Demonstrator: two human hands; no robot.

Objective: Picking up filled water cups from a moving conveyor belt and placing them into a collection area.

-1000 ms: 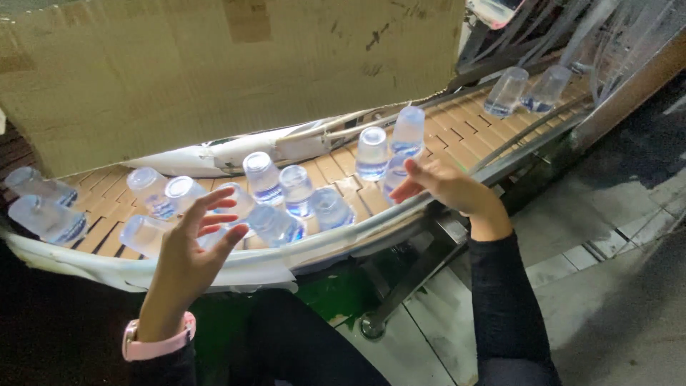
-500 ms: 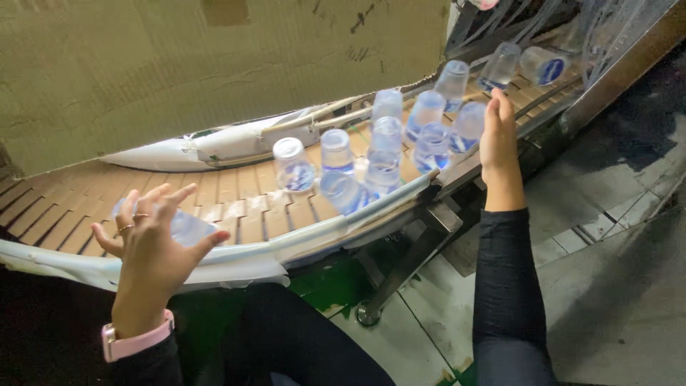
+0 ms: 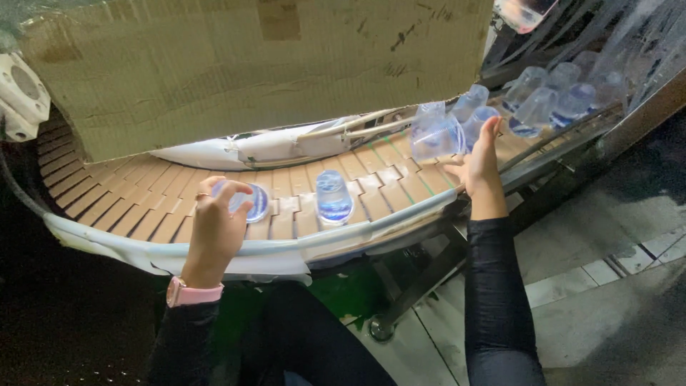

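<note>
Left hand (image 3: pixel 214 225) grips a clear plastic bottle (image 3: pixel 246 204) lying on the curved, slatted tan conveyor belt (image 3: pixel 143 207). Right hand (image 3: pixel 480 159), fingers open and flat, touches a cluster of upright clear bottles (image 3: pixel 436 136) farther along. One lone bottle (image 3: pixel 334 198) stands between; corrugated cardboard sheet (image 3: pixel 250 64) behind.

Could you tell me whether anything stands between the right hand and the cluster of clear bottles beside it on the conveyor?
Nothing visible does. The right hand is open, its palm right beside the nearest clear bottle, with no other object between them. The left hand holds a separate bottle further back on the conveyor.
</note>
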